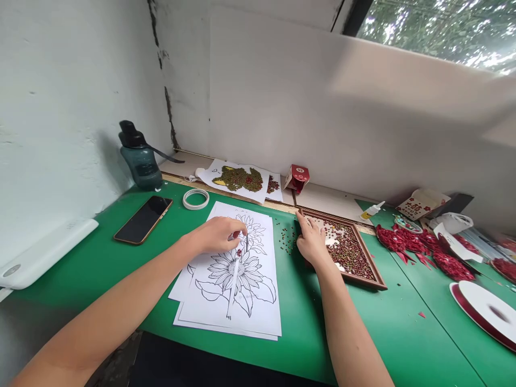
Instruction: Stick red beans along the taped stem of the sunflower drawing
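My left hand (221, 234) is over a sunflower line drawing (258, 309) on white paper. Its fingers are pinched together, and what they may hold is too small to make out. Just below them, a few small red beans (239, 252) sit at the top of a pale strip (234, 285) that runs down across the lower flower. My right hand (312, 239) rests at the left rim of a brown framed tray (365, 250), index finger stretched along the edge and fingers apart. Mixed red and green beans (355, 252) cover much of the tray's white bottom.
Loose green beans (287, 240) lie between paper and tray. To the left are a phone (143, 219), a tape roll (195, 199) and a dark bottle (141, 161). Behind lie a bean picture (237, 180) and red box (297, 177); right, a glue bottle (372, 210) and ribbon spool (487, 312).
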`<state>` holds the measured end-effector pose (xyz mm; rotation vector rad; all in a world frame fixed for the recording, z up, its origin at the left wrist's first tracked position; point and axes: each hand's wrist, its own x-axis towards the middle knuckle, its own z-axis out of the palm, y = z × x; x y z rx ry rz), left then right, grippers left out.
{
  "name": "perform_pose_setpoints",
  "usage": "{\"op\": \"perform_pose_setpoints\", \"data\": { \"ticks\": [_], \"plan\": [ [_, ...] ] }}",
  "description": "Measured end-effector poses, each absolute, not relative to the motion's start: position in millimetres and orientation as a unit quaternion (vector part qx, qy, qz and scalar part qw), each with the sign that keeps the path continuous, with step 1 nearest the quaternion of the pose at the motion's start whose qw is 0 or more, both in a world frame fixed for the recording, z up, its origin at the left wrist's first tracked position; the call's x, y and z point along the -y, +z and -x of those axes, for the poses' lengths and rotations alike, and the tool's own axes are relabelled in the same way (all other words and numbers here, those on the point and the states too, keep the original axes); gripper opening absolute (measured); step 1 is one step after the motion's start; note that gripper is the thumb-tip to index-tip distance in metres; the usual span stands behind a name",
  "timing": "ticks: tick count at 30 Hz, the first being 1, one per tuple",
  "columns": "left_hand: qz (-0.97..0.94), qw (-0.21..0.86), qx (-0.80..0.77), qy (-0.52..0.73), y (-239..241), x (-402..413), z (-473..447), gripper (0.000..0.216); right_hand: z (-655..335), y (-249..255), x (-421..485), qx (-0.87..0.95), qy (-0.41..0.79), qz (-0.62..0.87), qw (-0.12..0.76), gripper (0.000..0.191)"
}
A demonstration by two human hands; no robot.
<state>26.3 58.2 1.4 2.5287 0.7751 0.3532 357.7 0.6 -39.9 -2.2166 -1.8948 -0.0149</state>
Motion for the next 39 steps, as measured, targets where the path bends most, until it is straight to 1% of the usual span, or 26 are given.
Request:
{"op": "perform_pose_setpoints", "data": {
  "ticks": [4, 9, 14, 17, 19, 24, 27, 32, 39],
  "plan": [
    [-0.919, 0.241, -0.286, 0.126, 1.0, -58.3, -26.4, 0.026, -357.0, -38.9, -1.9, 0.641, 0.012, 0.76, 0.102, 0.087],
    [-0.906, 0.283, -0.297, 0.104, 3.6, -59.6, -24.0, 0.028, -355.8, -34.6, -0.6, 0.643, 0.062, 0.748, 0.151, 0.08],
    [-0.88, 0.371, -0.286, 0.079, 9.2, -59.2, -22.7, 0.022, -357.2, -30.5, 1.1, 0.653, 0.069, 0.724, 0.211, 0.078],
    [-0.857, 0.447, -0.254, 0.022, 11.8, -59.2, -22.2, 0.021, -357.8, -31.2, 1.5, 0.654, 0.056, 0.724, 0.211, 0.074],
    [-0.849, 0.468, -0.245, 0.004, 12.8, -59.5, -21.5, 0.024, -358.8, -32.5, 1.4, 0.654, 0.054, 0.726, 0.206, 0.072],
    [-0.846, 0.465, -0.259, -0.015, 13.3, -59.4, -20.1, 0.03, -362.3, -33.7, 0.0, 0.65, 0.038, 0.731, 0.202, 0.072],
    [-0.845, 0.467, -0.258, -0.033, 13.6, -58.1, -20.2, 0.028, -361.9, -32.2, -0.5, 0.648, 0.035, 0.733, 0.204, 0.069],
    [-0.855, 0.465, -0.231, -0.023, 14.3, -56.9, -21.1, 0.021, -359.5, -29.6, -0.1, 0.64, 0.046, 0.73, 0.237, 0.067],
    [-0.851, 0.471, -0.231, -0.017, 14.6, -56.9, -23.7, 0.016, -359.5, -29.2, -0.8, 0.643, 0.037, 0.722, 0.253, 0.067]
  ]
}}
